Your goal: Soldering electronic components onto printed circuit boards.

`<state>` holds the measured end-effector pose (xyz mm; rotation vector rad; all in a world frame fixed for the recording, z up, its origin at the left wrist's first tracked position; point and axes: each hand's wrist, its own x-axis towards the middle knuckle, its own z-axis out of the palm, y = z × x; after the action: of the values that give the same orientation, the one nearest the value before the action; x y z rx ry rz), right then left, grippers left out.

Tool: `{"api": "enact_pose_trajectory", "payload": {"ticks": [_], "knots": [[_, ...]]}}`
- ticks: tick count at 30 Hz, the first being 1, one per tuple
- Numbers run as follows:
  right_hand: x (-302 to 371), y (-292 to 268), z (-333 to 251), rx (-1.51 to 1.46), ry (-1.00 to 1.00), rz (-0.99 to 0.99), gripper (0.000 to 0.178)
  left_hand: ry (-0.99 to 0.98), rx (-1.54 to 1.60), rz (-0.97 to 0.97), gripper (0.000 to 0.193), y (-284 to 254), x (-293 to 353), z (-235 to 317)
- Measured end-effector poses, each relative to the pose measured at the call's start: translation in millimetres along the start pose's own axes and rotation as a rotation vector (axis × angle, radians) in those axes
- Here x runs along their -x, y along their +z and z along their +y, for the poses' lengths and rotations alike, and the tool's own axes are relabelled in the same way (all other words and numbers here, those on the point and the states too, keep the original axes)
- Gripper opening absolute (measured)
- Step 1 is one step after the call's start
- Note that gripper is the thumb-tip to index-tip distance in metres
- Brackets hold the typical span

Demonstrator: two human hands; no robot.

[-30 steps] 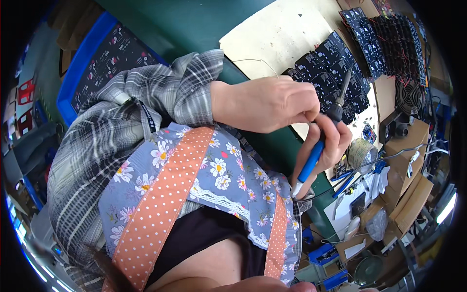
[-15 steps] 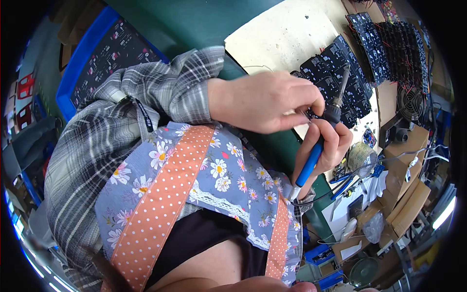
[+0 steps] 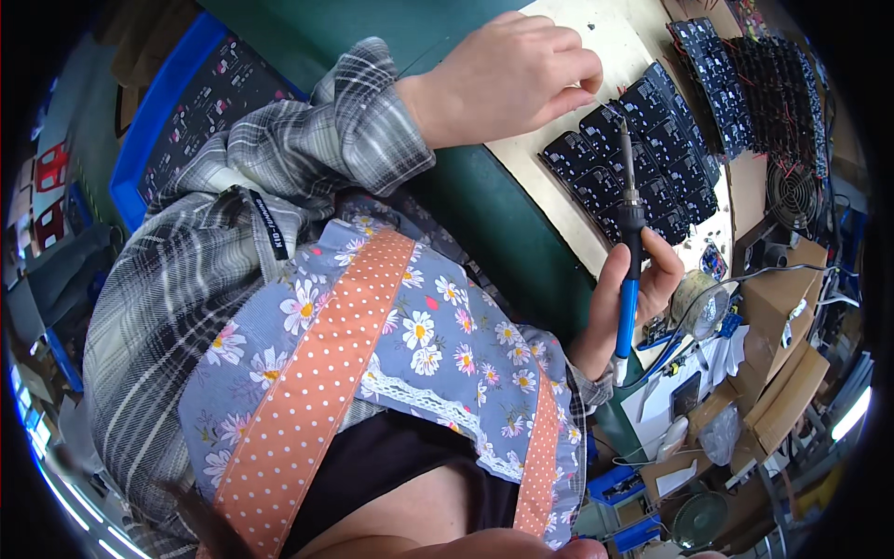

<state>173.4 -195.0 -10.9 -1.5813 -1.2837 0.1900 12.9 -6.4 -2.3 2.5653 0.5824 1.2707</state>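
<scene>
My right hand (image 3: 643, 289) grips a soldering iron (image 3: 629, 270) by its blue handle, tip pointing up over a row of black circuit boards (image 3: 643, 140) laid on a pale wooden board (image 3: 559, 196). Above it, my left hand (image 3: 507, 70) reaches out of a plaid sleeve. Its fingertips are pinched together at the boards' upper edge, apparently on a thin solder wire that is barely visible. The two hands are apart. A flowered apron with orange dotted straps (image 3: 372, 354) fills the lower middle.
More black boards with red wires (image 3: 773, 102) lie at the top right beside a small fan (image 3: 792, 191). A blue tray of boards (image 3: 196, 112) sits at the left. Cardboard boxes (image 3: 782, 307), cables and small tools crowd the right. The bench top is green (image 3: 484, 214).
My left hand has lifted up and away from the iron, and my hands have separated. The iron now stands more upright, its tip off the spot both hands were working on.
</scene>
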Motion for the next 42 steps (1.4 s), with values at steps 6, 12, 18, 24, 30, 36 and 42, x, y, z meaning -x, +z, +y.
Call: {"api": "enact_pose_trajectory", "payload": {"ticks": [6,12,18,24,30,36,42], "knots": [[-1.5,1.3,-1.2,0.066,0.011,-0.010,0.033,-0.046,0.007,-0.150,0.009,3.9,-2.4,0.8],[-3.0,2.5,-3.6,0.073,-0.009,-0.022,0.031,-0.010,0.007,-0.160,0.011,6.9,-6.5,4.6],[-2.4,3.1,-1.4,0.064,-0.016,-0.019,0.031,-0.007,0.009,-0.146,0.010,14.4,-9.7,4.8],[-2.0,2.9,-1.6,0.043,0.015,-0.025,0.032,-0.012,-0.006,-0.131,0.010,20.7,-10.8,5.4],[0.3,3.7,-1.5,0.053,0.032,-0.009,0.032,0.021,-0.067,-0.112,0.010,22.0,-10.6,6.0],[3.2,3.2,0.1,0.037,0.061,0.024,0.031,0.006,-0.168,-0.084,0.006,-0.2,-2.2,3.5],[5.4,0.1,2.0,0.008,0.087,0.051,0.030,-0.012,-0.101,0.002,0.010,-6.3,-3.2,7.6]]}}
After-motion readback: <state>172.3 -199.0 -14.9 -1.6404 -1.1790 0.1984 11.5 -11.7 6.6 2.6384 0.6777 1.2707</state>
